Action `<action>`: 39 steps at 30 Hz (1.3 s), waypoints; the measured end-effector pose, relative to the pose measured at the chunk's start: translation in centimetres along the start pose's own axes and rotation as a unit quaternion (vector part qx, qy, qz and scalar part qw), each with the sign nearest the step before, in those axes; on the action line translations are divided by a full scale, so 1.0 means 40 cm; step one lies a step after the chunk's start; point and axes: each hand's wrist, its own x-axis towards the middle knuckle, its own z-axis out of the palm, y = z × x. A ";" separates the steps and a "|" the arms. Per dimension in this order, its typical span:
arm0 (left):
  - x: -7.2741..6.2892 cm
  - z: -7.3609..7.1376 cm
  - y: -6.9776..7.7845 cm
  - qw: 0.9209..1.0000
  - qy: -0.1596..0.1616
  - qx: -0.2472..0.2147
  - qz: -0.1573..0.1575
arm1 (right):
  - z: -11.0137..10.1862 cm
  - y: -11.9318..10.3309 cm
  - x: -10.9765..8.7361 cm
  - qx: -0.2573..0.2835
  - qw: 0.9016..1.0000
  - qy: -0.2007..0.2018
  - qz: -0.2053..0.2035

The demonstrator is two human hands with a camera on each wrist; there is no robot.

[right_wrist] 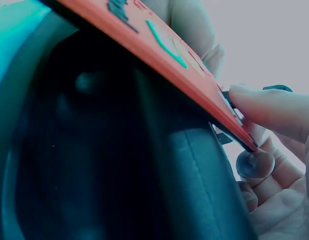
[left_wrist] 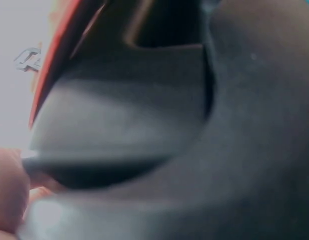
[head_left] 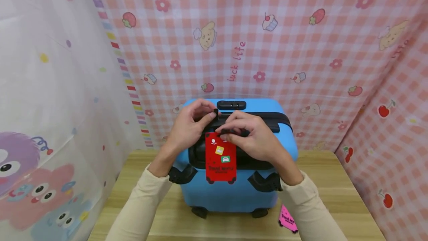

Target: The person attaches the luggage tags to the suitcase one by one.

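Observation:
A blue suitcase (head_left: 230, 192) lies with its black handle (head_left: 264, 122) facing up. Against its front hangs a red luggage tag (head_left: 220, 170) with small stickers and black corners. Near the handle's left part, my left hand (head_left: 188, 125) pinches a small black strap end between thumb and forefinger. My right hand (head_left: 252, 135) pinches a black strap at the tag's top edge. In the right wrist view the red tag (right_wrist: 159, 55) slants over the handle, its upper end by the thumb. The left wrist view is blurred, mostly filled by black plastic (left_wrist: 119, 110).
A pink luggage tag (head_left: 287, 219) lies on the wooden table (head_left: 140, 203), right of the suitcase and partly behind the right sleeve. A black combination lock (head_left: 232, 105) sits behind the handle. Checked cloth (head_left: 240, 21) hangs behind, and white patterned cloth (head_left: 83, 103) on the left.

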 end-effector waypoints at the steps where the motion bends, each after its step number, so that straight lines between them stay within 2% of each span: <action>1: -0.001 -0.001 -0.001 1.000 -0.002 0.000 -0.002 | 0.001 0.000 -0.001 0.000 1.000 0.001 0.002; 5: -0.006 -0.002 -0.003 1.000 -0.003 0.006 -0.008 | 0.004 -0.002 -0.003 0.001 1.000 0.006 0.005; 26: 0.002 0.004 0.003 1.000 -0.006 -0.007 0.015 | -0.003 0.002 -0.001 -0.026 0.999 0.036 -0.001; 34: -0.009 0.000 0.002 1.000 -0.006 -0.004 0.002 | 0.008 -0.006 -0.001 -0.018 0.999 0.033 0.028; 39: -0.011 0.000 0.001 1.000 -0.006 -0.004 0.001 | 0.014 -0.011 0.001 -0.012 0.997 0.049 0.053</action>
